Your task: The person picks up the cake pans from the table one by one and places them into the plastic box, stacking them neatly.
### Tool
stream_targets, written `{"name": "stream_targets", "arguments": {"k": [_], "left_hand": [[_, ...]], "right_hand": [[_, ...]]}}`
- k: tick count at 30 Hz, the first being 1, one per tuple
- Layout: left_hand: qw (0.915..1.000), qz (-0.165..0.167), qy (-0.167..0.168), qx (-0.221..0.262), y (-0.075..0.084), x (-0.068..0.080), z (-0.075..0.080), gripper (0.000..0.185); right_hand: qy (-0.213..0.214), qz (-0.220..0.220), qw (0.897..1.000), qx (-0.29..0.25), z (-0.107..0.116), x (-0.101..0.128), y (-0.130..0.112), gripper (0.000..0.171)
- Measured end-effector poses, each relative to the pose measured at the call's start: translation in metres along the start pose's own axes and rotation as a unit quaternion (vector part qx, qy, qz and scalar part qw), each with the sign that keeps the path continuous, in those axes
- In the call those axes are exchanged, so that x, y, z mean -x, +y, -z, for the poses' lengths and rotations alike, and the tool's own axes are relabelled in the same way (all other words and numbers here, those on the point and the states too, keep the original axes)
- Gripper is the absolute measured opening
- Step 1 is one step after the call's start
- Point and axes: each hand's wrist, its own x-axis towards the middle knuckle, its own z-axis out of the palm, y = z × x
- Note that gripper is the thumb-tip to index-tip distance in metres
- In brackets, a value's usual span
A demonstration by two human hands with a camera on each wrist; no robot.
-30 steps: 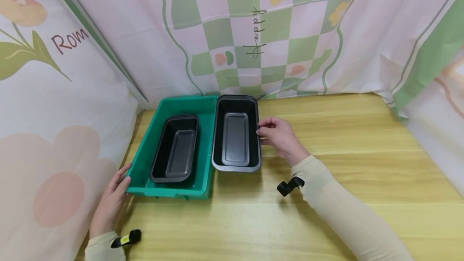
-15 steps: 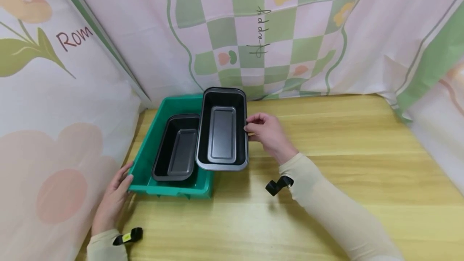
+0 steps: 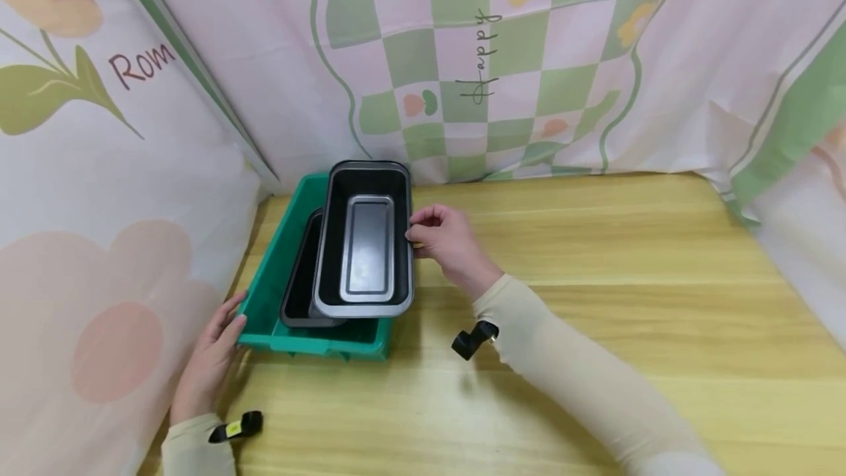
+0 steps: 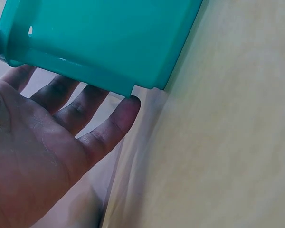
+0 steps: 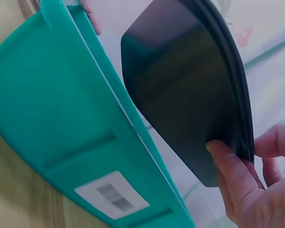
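The right hand [image 3: 444, 241] pinches the long right rim of a black loaf pan [image 3: 366, 241], thumb under the lip and fingers over it, as the right wrist view shows with the thumb [image 5: 228, 164] pressed against the pan's dark outer wall. The pan is held level above the right half of a green plastic bin [image 3: 264, 314], its rim higher than the bin's walls and its near end just short of the bin's front edge. A second loaf pan [image 3: 299, 296] lies inside the bin, mostly covered by the held one; only its left rim and near-left corner show.

The left hand [image 3: 210, 358] rests flat against the bin's near-left corner, fingers straight and relaxed, gripping nothing. In the left wrist view the fingertips [image 4: 128, 107] reach just under the bin's bottom edge (the palm faces the camera).

The bin sits at the far-left corner of the wooden table [image 3: 595, 300], its left wall close to the flowered cloth backdrop [image 3: 132, 167] and its far end touching the backdrop along the table's back edge. Little room shows on the bin's left. To its right the tabletop runs bare to the right edge, and a broad strip lies open toward the near edge. A black strap clip [image 3: 472, 339] sits at the right sleeve's cuff.
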Motion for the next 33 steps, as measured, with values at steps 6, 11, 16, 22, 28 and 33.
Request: {"name": "stream_targets", "arguments": {"k": [6,11,16,22,28,33], "left_hand": [[0.9997,0.014,0.003,-0.018,0.002,0.001,-0.002,0.049],[0.9997,0.003,0.001,-0.025,0.003,0.000,-0.003,0.049],[0.9994,0.002,0.008,-0.033,0.002,-0.001,-0.001,0.050],[0.9996,0.010,0.008,-0.024,0.013,0.002,-0.006,0.050],[0.9999,0.008,0.013,0.001,0.019,0.004,-0.008,0.050],[0.9995,0.000,0.022,-0.022,0.010,0.001,-0.003,0.049]], "right_hand": [[-0.003,0.003,1.000,0.019,-0.022,-0.006,0.009,0.019],[0.005,-0.003,0.999,0.035,-0.035,-0.009,0.020,0.017],[0.003,-0.009,0.998,0.060,-0.048,-0.011,0.026,0.019],[0.002,-0.023,0.997,0.079,-0.060,-0.015,0.034,0.019],[0.008,-0.027,0.995,0.100,-0.071,-0.022,0.039,0.016],[0.008,-0.034,0.993,0.112,-0.080,-0.028,0.039,0.013]]}}
